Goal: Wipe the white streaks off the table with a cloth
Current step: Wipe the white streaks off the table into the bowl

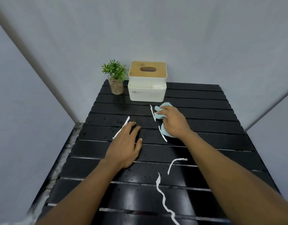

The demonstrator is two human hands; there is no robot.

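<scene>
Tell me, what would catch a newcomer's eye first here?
Bright white streaks squiggle across the black slatted table, the longest nearest the camera. In the middle, the right hand presses a light blue cloth onto the slats while the left hand rests flat beside it. A small plant and tissue box stand at the far edge.

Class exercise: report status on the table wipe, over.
Right hand gripping blue cloth, left hand flat on table. Five white streaks remain. Path clear; tissue box, plant at far edge.

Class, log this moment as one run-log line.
right hand: gripping blue cloth | left hand: flat on table | white streaks: five visible | stage: wiping barely begun
</scene>
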